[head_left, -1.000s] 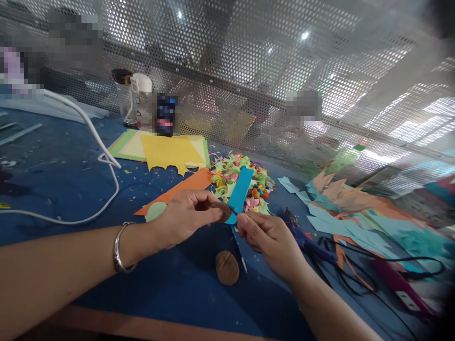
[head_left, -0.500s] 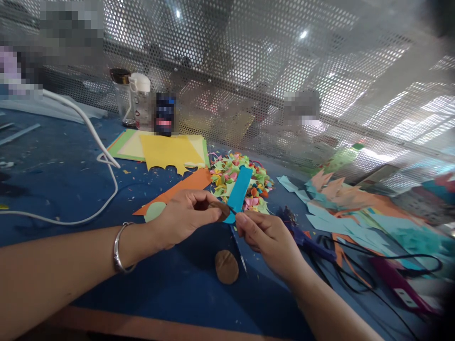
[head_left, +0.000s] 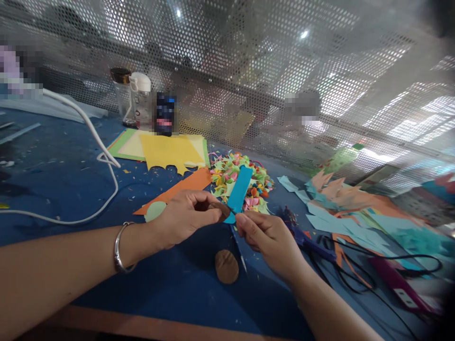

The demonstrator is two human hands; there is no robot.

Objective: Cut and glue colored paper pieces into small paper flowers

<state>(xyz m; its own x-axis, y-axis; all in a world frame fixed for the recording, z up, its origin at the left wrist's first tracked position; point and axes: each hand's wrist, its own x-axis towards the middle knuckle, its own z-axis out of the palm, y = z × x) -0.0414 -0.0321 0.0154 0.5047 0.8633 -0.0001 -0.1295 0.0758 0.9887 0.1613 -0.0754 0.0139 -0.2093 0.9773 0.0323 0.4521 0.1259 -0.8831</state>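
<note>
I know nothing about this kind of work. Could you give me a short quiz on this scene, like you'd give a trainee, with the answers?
1. Multiple choice: what does the left hand hold?
a) a white cable
b) a brown piece
c) a yellow sheet
2. True or false: a silver bangle circles the left wrist.
3. Count: how many rounded brown pieces lie loose on the blue table, out of the hands?

Key:
1. b
2. True
3. One: the loose brown piece, lying nearer the person than the hands.
</note>
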